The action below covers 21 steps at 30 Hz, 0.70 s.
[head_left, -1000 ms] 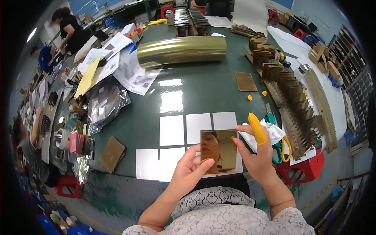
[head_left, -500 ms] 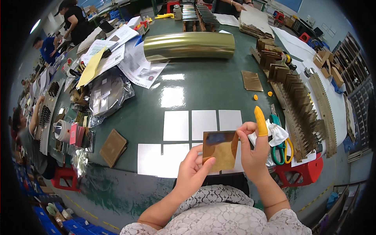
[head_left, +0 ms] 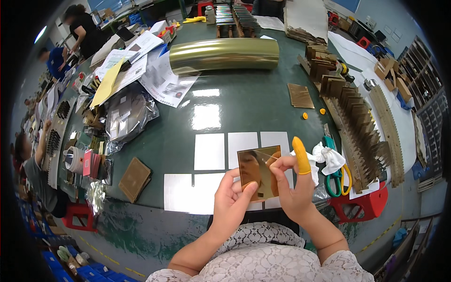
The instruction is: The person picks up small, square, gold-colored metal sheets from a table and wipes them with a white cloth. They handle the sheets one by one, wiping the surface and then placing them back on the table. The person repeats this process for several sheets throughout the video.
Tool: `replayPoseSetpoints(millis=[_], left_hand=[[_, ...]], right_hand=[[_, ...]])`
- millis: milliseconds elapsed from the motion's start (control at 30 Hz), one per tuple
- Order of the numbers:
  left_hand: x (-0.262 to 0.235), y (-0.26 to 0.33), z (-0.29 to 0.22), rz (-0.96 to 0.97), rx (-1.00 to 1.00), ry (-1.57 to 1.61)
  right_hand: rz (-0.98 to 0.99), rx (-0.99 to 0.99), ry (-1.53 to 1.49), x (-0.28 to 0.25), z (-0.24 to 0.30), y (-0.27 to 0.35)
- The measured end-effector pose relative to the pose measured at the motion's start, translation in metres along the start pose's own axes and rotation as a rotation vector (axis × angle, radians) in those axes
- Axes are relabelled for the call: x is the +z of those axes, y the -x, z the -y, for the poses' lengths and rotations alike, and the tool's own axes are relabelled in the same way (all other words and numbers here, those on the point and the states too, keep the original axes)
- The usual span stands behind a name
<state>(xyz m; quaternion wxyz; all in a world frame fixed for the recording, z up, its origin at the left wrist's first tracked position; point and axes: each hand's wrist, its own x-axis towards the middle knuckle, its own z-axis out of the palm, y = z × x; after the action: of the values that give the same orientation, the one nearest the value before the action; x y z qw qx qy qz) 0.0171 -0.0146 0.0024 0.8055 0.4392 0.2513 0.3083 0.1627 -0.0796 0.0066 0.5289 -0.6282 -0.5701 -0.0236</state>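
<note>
My left hand (head_left: pixel 231 193) holds a shiny bronze-tinted mirror-like plate (head_left: pixel 253 181) by its left and lower side, thumb on its face. The thumb and index finger of my right hand (head_left: pixel 295 185) are pinched together at the plate's upper right side; a yellow finger cot (head_left: pixel 300 157) covers one raised finger. A pale slanting line crosses the plate's upper face towards this pinch; what the fingertips grip is too thin to make out. Beneath and beyond the plate, white rectangular sheets (head_left: pixel 209 151) lie in two rows on the green table (head_left: pixel 183 129).
Right of my hands lie a crumpled white cloth (head_left: pixel 329 159) and green-and-yellow-handled scissors (head_left: pixel 333 184). Slotted racks (head_left: pixel 350 117) of brown plates line the right side. A gold-green roll (head_left: pixel 225 55) lies at the back, a stack of brown plates (head_left: pixel 135 178) at left, near papers (head_left: pixel 171 82).
My right hand has moved left and slightly down, over the plate's edge. The plate has tilted and shifted a little left and up, and its face now shows a reflection.
</note>
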Motion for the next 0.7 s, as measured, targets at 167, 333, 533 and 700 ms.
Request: replayPoseSetpoints(millis=[167,333,533,700], left_hand=[[-0.005,-0.004,0.01,-0.065,0.087,-0.086],[-0.013,-0.007,-0.005,-0.11,0.113,0.011],[-0.01,0.001,0.0,-0.043,0.081,-0.021],[-0.001,0.006,-0.001,0.0,0.068,-0.006]], right_hand=[[0.099,0.083,-0.163,-0.002,0.02,0.019],[0.142,-0.01,0.037,-0.021,0.033,0.027],[-0.032,0.005,0.149,-0.02,0.019,-0.006],[-0.049,-0.074,0.174,-0.013,0.006,-0.019]])
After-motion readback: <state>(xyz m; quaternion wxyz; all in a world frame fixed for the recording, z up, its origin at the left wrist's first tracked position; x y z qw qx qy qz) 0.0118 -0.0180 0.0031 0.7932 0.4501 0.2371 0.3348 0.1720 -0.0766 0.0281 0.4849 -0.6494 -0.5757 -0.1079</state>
